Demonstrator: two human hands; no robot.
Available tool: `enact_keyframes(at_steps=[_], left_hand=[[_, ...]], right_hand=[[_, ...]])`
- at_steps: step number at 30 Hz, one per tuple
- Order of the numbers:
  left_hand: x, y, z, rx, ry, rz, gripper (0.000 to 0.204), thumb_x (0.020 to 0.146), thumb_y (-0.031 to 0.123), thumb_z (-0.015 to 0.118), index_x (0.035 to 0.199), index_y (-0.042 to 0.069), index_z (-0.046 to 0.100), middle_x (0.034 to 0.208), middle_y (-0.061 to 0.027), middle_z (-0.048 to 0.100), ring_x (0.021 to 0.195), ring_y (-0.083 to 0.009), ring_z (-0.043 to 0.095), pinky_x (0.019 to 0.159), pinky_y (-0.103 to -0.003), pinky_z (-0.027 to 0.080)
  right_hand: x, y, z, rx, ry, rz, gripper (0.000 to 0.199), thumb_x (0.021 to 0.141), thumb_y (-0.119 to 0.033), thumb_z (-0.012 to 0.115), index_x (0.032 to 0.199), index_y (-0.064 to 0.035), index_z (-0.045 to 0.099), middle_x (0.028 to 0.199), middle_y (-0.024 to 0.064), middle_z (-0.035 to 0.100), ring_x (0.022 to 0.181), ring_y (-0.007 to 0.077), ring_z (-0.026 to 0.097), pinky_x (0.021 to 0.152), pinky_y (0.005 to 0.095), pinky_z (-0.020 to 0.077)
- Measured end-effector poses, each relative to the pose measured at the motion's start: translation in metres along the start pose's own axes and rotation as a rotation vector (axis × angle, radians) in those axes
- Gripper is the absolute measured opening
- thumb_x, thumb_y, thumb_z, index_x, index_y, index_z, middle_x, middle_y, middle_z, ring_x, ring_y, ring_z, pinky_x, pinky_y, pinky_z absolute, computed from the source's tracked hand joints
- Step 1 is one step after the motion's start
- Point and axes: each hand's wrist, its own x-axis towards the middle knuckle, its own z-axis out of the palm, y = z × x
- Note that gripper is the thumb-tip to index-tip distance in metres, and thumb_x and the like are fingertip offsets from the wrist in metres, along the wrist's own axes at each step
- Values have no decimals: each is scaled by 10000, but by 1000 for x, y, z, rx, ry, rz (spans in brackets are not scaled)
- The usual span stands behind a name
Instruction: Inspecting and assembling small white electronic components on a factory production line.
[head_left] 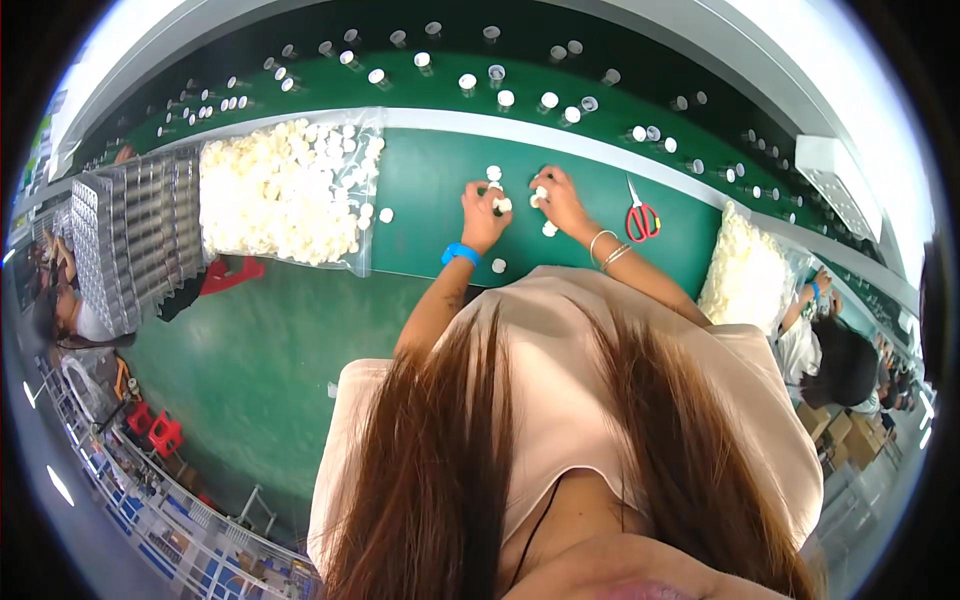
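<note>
My left hand (482, 218), with a blue band at its wrist, has its fingers closed around a small white round piece (503, 206) that looks like a cap. Just to the right, my right hand (563, 205) pinches a similar white piece (540, 193). Around the hands, more of these pieces lie loose on the green table (425, 190): one beyond the left hand (494, 173), one under the right hand (549, 229) and one near the table's front edge (499, 266). The gap between the two hands is small. Fine detail of the pieces cannot be made out.
A large clear bag of white pieces (285, 190) lies left, with stacked clear trays (140, 235) beyond it. Red-handled scissors (642, 220) and another full bag (742, 265) are right. Behind a pale rail, a green belt (450, 105) carries small white-topped containers. Other people sit at both sides.
</note>
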Motion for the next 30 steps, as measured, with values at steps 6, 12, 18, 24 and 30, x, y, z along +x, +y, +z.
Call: enact_keyframes(at_steps=[6,12,18,24,30], left_hand=[[12,8,0,-658,-32,-531,246,701,85,767,874,97,591,993,-89,555,853,-219,557,787,-334,479],[11,24,-2,-1345,-114,-798,135,821,153,629,913,113,538,964,-58,590,896,-195,582,764,-321,473],[25,36,24,-1686,-153,-937,169,866,227,520,937,80,562,940,-80,608,907,-219,598,778,-367,497],[26,8,26,-2091,-196,-888,234,842,210,513,961,33,610,957,-118,631,883,-260,615,729,-355,504],[-5,0,-31,-1550,-259,-876,206,857,215,544,982,61,600,1017,-106,641,876,-232,621,661,-320,480]], right_hand=[[8,11,-6,75,152,12,337,704,35,694,1023,-71,670,977,99,625,909,268,612,803,368,502],[3,-21,-25,595,-47,394,256,788,-55,689,1043,-60,668,865,28,673,741,92,598,652,235,490],[-15,-76,-19,334,119,154,309,773,-117,686,1079,-91,655,1069,138,645,1045,279,610,869,346,511],[-45,-71,-34,236,265,22,263,809,-22,635,1068,-61,633,1201,144,553,1071,332,581,884,381,501],[-113,2,-43,-21,-39,406,351,817,-98,676,1144,-81,549,1141,144,514,942,343,593,779,407,508]])
